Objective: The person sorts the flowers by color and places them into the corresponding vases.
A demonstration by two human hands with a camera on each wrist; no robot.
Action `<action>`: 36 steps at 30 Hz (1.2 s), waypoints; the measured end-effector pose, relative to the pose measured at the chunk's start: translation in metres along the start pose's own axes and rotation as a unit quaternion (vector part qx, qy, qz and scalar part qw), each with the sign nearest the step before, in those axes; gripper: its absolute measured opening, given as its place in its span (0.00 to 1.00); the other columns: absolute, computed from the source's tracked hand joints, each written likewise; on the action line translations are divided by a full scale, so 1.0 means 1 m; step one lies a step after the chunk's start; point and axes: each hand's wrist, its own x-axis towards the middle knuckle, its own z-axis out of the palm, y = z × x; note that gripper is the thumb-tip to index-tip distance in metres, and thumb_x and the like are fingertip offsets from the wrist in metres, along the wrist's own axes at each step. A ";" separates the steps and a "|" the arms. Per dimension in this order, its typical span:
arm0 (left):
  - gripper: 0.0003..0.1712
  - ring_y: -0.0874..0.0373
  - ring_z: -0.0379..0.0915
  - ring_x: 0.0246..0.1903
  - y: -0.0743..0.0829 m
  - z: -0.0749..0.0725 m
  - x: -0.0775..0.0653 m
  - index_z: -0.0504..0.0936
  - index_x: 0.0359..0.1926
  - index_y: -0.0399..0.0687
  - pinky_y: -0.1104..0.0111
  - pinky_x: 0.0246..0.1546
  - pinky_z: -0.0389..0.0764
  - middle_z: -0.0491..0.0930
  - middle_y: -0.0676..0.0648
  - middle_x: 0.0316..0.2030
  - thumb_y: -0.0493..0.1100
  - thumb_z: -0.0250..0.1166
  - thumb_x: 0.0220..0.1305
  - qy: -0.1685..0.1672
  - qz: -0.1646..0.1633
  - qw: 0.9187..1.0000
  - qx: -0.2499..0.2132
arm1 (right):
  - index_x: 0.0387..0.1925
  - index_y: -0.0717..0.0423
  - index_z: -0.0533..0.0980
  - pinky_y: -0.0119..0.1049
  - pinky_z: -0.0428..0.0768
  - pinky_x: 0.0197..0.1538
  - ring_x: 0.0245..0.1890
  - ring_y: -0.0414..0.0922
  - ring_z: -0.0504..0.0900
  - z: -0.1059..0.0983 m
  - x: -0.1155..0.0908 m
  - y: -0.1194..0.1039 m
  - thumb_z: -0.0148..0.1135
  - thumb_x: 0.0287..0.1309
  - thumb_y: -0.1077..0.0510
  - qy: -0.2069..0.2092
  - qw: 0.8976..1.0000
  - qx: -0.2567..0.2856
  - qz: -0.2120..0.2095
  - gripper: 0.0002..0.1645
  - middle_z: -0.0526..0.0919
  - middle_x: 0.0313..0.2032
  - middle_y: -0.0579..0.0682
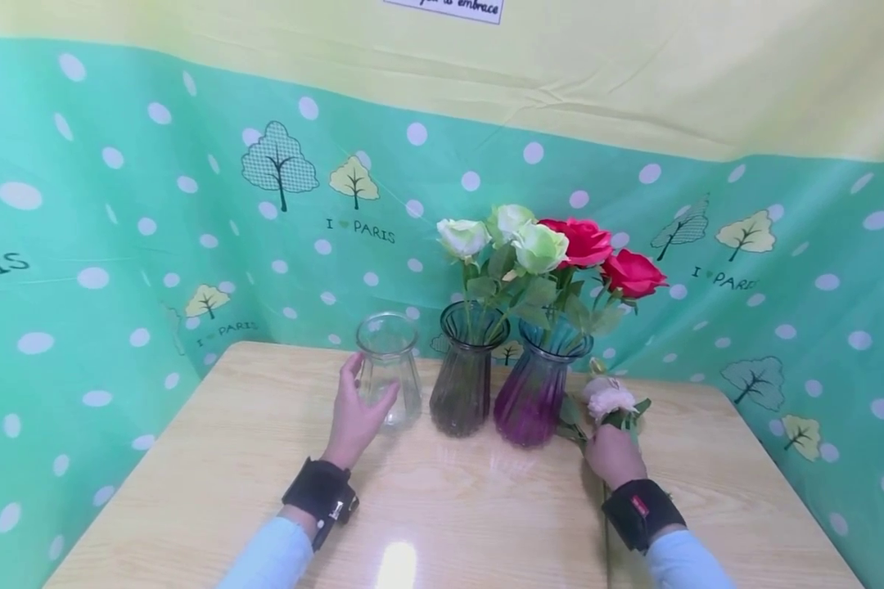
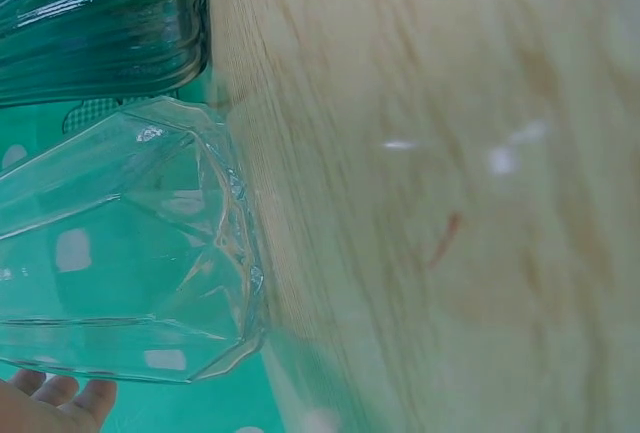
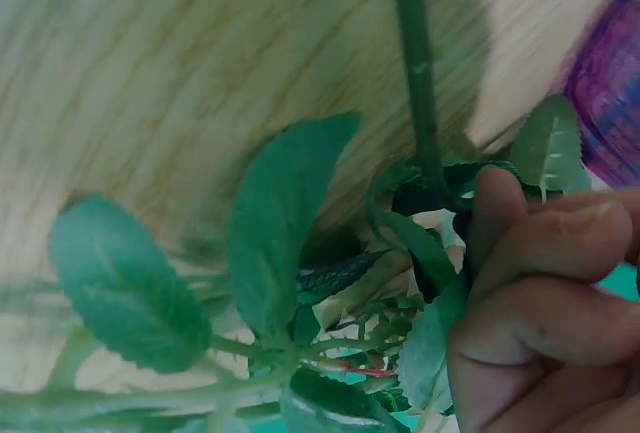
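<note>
My left hand (image 1: 357,417) is at the near left side of an upright clear glass vase (image 1: 389,372), with thumb and fingers spread. In the left wrist view, fingertips (image 2: 95,401) show right at the side of the clear vase (image 2: 120,253). My right hand (image 1: 615,456) pinches the green stem (image 3: 415,63) of a pale pink flower (image 1: 610,401) low at the table's right. Fingers (image 3: 560,253) curl at the stem beside green leaves (image 3: 285,223). The stem's lower end runs toward the table's near edge.
A grey glass vase (image 1: 460,393) with white-green roses (image 1: 541,248) stands right of the clear one. Beside it, a blue-purple vase (image 1: 530,401) carries red roses (image 1: 636,274). More leaves (image 1: 570,417) lie by its base. A patterned cloth (image 1: 191,164) hangs behind the wooden table (image 1: 449,507).
</note>
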 end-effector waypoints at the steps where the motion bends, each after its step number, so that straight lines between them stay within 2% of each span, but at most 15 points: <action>1: 0.47 0.48 0.49 0.70 0.000 0.000 0.000 0.50 0.69 0.45 0.49 0.68 0.58 0.53 0.42 0.70 0.50 0.67 0.57 0.001 0.002 1.000 0.001 | 0.12 0.56 0.67 0.35 0.67 0.19 0.17 0.45 0.71 0.000 0.000 0.000 0.46 0.54 0.66 -0.003 1.000 0.001 -0.001 0.16 0.72 0.15 0.50; 4: 0.47 0.47 0.50 0.70 -0.001 0.001 0.000 0.50 0.69 0.44 0.48 0.67 0.58 0.54 0.42 0.70 0.49 0.67 0.57 0.005 0.010 1.000 0.002 | 0.10 0.54 0.63 0.33 0.64 0.19 0.16 0.44 0.68 -0.001 0.001 0.002 0.46 0.55 0.66 -0.009 1.000 0.004 -0.011 0.19 0.68 0.13 0.47; 8: 0.46 0.48 0.51 0.69 -0.001 0.002 0.000 0.51 0.69 0.45 0.49 0.67 0.59 0.55 0.42 0.70 0.49 0.67 0.57 0.006 0.011 1.000 0.004 | 0.10 0.56 0.66 0.32 0.63 0.18 0.15 0.42 0.66 -0.002 0.003 0.004 0.48 0.58 0.66 -0.010 1.000 0.009 -0.021 0.21 0.65 0.12 0.45; 12: 0.46 0.48 0.51 0.69 -0.001 0.002 0.000 0.51 0.69 0.46 0.50 0.67 0.59 0.55 0.42 0.69 0.49 0.67 0.57 0.005 0.011 1.000 0.007 | 0.08 0.55 0.66 0.30 0.62 0.18 0.15 0.41 0.64 -0.002 0.003 0.006 0.51 0.56 0.66 -0.004 1.000 0.016 -0.024 0.21 0.63 0.12 0.43; 15: 0.46 0.47 0.52 0.69 -0.001 0.002 -0.001 0.52 0.69 0.45 0.49 0.67 0.60 0.56 0.42 0.69 0.49 0.67 0.57 0.007 0.013 1.000 0.010 | 0.07 0.53 0.62 0.31 0.61 0.18 0.14 0.41 0.64 -0.003 0.004 0.007 0.51 0.53 0.66 0.003 0.999 0.008 -0.031 0.22 0.61 0.11 0.43; 24: 0.45 0.47 0.53 0.68 -0.001 0.002 -0.002 0.52 0.69 0.45 0.50 0.67 0.60 0.57 0.42 0.68 0.49 0.67 0.57 0.009 0.009 1.000 0.012 | 0.11 0.56 0.67 0.33 0.65 0.20 0.17 0.45 0.69 -0.005 0.006 0.006 0.51 0.52 0.67 -0.003 0.999 -0.024 -0.036 0.16 0.69 0.14 0.48; 31: 0.45 0.47 0.52 0.68 0.000 0.001 0.000 0.52 0.69 0.44 0.49 0.67 0.59 0.56 0.41 0.69 0.48 0.67 0.56 0.008 0.013 1.000 0.010 | 0.11 0.56 0.66 0.33 0.65 0.19 0.16 0.43 0.68 -0.004 0.007 0.006 0.52 0.49 0.68 -0.005 1.000 -0.001 -0.029 0.15 0.66 0.13 0.46; 36: 0.46 0.47 0.52 0.69 -0.002 0.002 0.000 0.52 0.69 0.45 0.49 0.67 0.59 0.56 0.41 0.69 0.49 0.67 0.56 0.006 0.007 1.000 0.006 | 0.11 0.57 0.69 0.33 0.64 0.19 0.16 0.43 0.68 -0.002 0.004 0.008 0.52 0.49 0.67 -0.009 0.999 -0.013 -0.038 0.15 0.68 0.13 0.46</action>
